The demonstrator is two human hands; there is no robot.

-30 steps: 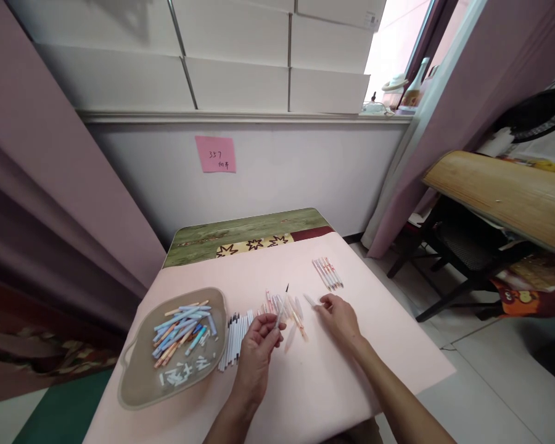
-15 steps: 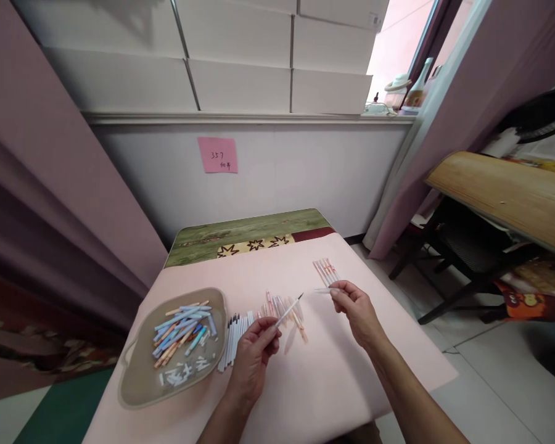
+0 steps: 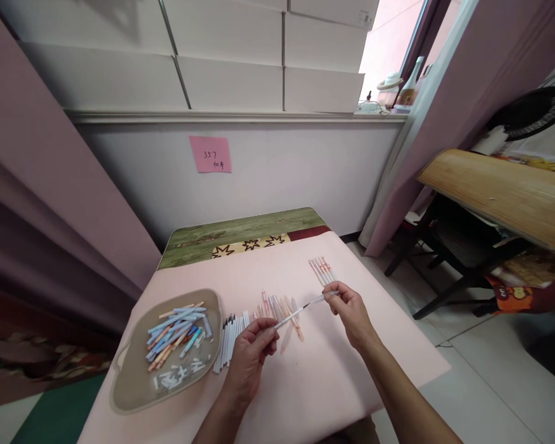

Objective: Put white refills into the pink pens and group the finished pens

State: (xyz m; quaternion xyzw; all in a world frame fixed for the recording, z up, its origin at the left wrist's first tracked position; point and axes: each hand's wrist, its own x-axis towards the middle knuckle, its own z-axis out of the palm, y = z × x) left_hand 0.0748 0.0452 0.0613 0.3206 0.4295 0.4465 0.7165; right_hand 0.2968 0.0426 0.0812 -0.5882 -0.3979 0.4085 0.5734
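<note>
My left hand (image 3: 255,346) pinches a slim white pen refill (image 3: 288,318) with a dark tip, held at a slant above the table. A translucent cap or pen barrel (image 3: 317,298) is in the fingertips of my right hand (image 3: 350,309). The refill's tip meets the near end of this piece; how far inside it is, I cannot tell. Below the refill lie loose pinkish, clear pen parts (image 3: 297,325). Beside my left hand a row of white refills with dark tips (image 3: 229,338) rests on the table. Past my right hand lies a row of pens with red markings (image 3: 321,269).
At the left stands a beige basket (image 3: 120,376) with blue and orange pens (image 3: 178,333) and small white pieces (image 3: 173,376). A pink cover (image 3: 333,376) lies over the table. A wall with a pink note (image 3: 211,154) rises behind. A wooden-topped desk (image 3: 499,191) stands at right.
The refill and the translucent piece, apart before, now meet end to end. My two hands have come slightly closer together. The whole view has shifted a little.
</note>
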